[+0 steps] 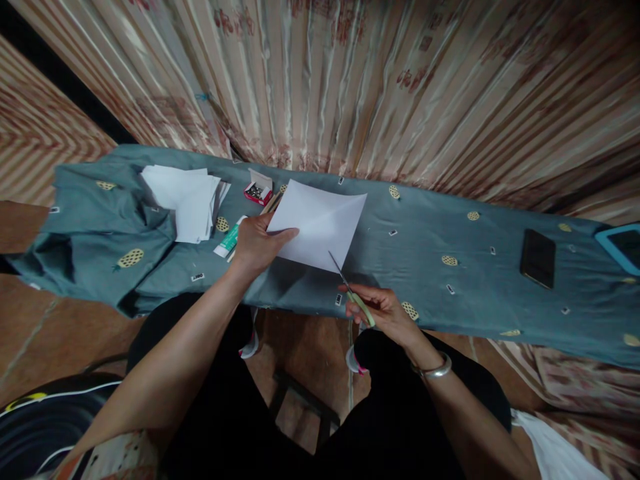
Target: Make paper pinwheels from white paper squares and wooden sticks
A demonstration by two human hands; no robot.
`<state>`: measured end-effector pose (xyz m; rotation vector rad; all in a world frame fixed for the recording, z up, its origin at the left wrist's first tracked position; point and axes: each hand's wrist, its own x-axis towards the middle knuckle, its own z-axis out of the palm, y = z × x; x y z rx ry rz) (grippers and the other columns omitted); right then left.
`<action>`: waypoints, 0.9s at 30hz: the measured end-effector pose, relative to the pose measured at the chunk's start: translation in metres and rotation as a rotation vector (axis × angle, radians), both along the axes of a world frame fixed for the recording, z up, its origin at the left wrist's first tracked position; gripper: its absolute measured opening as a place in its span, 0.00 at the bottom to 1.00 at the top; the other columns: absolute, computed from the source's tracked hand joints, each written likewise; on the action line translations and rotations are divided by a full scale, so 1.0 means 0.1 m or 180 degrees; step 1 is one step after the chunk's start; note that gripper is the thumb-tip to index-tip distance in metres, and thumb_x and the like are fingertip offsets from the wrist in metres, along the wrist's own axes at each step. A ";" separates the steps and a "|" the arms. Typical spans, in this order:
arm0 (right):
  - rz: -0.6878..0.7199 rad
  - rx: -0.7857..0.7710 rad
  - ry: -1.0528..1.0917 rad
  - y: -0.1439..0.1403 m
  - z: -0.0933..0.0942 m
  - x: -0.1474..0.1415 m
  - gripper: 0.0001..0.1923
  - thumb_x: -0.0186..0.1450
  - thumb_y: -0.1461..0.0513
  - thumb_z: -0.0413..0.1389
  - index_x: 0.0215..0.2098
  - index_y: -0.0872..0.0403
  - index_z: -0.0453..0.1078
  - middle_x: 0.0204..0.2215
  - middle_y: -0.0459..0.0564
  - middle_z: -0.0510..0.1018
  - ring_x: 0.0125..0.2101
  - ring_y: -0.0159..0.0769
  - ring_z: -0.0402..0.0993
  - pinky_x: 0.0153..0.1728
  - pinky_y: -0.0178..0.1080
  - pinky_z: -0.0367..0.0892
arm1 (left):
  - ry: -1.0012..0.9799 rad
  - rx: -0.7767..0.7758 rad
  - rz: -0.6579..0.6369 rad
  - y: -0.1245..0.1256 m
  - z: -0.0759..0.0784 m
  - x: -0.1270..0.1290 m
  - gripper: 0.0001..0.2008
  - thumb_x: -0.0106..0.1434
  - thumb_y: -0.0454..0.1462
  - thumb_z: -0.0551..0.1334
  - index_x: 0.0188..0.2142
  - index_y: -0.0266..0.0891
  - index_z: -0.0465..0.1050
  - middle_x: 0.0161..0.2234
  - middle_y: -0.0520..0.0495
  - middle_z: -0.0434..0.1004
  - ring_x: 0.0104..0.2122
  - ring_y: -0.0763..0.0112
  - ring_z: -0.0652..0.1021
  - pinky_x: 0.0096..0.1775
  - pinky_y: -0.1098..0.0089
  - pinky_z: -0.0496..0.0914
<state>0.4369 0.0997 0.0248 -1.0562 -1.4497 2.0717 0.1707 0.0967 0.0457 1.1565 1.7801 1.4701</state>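
My left hand point(260, 241) pinches the left edge of a white sheet of paper point(317, 223), thumb on top, and holds it above the cloth. In my right hand point(383, 307) is a pair of scissors point(361, 309) with pale green handles. One blade lies over the paper near its lower right corner; whether the blades are apart is hard to make out. Beside my left hand lies a green and white tube point(230, 238). Wooden sticks point(271, 203) show just behind that hand, partly hidden by it and the paper.
A small red box of metal pieces point(259, 191) stands open near the back edge. Stacked white papers point(193, 207) lie at the left. A dark phone point(538, 259) and a blue-framed device point(620, 247) are at the right. Pleated curtains point(320, 87) hang behind the cloth-covered table point(420, 233).
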 end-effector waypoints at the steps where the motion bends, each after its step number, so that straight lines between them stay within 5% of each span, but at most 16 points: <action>1: 0.0004 -0.0008 -0.0022 0.00 0.00 0.00 0.21 0.54 0.55 0.67 0.45 0.53 0.77 0.23 0.43 0.75 0.19 0.23 0.64 0.18 0.28 0.60 | 0.0016 0.0002 0.0004 0.00 0.00 0.00 0.15 0.48 0.41 0.70 0.35 0.35 0.81 0.33 0.47 0.84 0.33 0.61 0.81 0.36 0.64 0.77; 27: -0.0027 0.0049 0.0075 0.00 -0.08 0.00 0.23 0.53 0.56 0.68 0.46 0.52 0.76 0.22 0.41 0.73 0.21 0.24 0.64 0.20 0.29 0.61 | -0.0112 -0.0061 -0.0129 0.01 -0.08 0.02 0.16 0.46 0.42 0.71 0.34 0.36 0.81 0.29 0.48 0.83 0.29 0.63 0.80 0.30 0.68 0.75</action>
